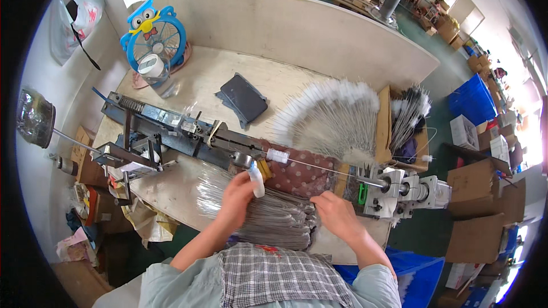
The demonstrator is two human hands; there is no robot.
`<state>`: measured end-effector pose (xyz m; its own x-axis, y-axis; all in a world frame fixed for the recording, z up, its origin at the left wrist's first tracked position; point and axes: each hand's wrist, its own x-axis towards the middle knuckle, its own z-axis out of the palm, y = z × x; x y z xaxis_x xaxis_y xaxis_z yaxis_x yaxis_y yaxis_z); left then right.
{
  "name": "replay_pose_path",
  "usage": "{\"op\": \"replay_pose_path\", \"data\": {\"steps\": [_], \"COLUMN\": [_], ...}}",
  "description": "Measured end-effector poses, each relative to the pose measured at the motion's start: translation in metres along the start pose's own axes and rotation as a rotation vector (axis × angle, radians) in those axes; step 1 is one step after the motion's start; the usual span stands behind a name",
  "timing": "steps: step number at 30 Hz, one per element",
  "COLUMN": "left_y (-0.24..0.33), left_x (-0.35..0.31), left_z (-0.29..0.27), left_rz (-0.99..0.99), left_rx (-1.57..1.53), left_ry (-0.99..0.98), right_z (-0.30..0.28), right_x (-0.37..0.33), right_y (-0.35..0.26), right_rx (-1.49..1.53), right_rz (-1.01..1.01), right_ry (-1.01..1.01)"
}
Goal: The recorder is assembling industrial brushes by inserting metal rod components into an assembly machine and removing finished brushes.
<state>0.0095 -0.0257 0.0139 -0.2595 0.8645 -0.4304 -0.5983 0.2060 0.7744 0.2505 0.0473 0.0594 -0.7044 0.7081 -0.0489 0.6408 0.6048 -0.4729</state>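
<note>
My left hand (pixel 234 197) is closed beside the metal round part of a long bench machine (pixel 220 137). A white sleeve-like piece (pixel 258 180) shows at its fingertips; whether it is held or worn on a finger I cannot tell. Pinched together, the fingers of my right hand (pixel 338 212) are at the looped ends of a bundle of thin metal wires (pixel 274 217), apparently on one wire. Just beyond my hands, a white-bristled brush head (pixel 278 155) sits on a wire stretched to the metal chuck (pixel 374 182) on the right.
Finished-looking white brushes (pixel 337 114) fan across the back, next to a cardboard box (pixel 385 120) of more brushes. A dark flat pad (pixel 242 98) and a blue toy-shaped fan (pixel 154 34) stand farther left. A low panel (pixel 297 28) borders the bench.
</note>
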Motion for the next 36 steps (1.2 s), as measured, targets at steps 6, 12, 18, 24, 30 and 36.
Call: {"op": "replay_pose_path", "data": {"steps": [6, 12, 18, 24, 30, 36], "left_y": [0.058, 0.107, 0.069, 0.037, -0.008, 0.001], "left_x": [-0.038, -0.042, -0.049, -0.012, 0.049, 0.080], "left_z": [0.074, 0.016, 0.018, 0.086, 0.103, 0.113], "left_rz": [-0.340, -0.295, -0.135, 0.489, 1.140, 1.252], "left_rx": [-0.906, -0.712, -0.142, 0.714, 1.442, 1.574], "left_ry": [-0.356, -0.410, -0.197, -0.528, -0.234, -0.229], "right_z": [0.006, -0.033, -0.108, -0.100, -0.081, -0.071], "right_x": [-0.001, -0.006, -0.001, 0.011, 0.032, 0.036], "right_y": [-0.011, -0.016, 0.014, 0.013, 0.019, 0.041], "right_rx": [-0.014, -0.158, -0.220, -0.020, 0.064, 0.006], "right_rz": [0.081, 0.018, 0.006, 0.123, 0.044, 0.007], "right_ry": [0.063, -0.005, 0.534, 0.511, 0.505, 0.608]}}
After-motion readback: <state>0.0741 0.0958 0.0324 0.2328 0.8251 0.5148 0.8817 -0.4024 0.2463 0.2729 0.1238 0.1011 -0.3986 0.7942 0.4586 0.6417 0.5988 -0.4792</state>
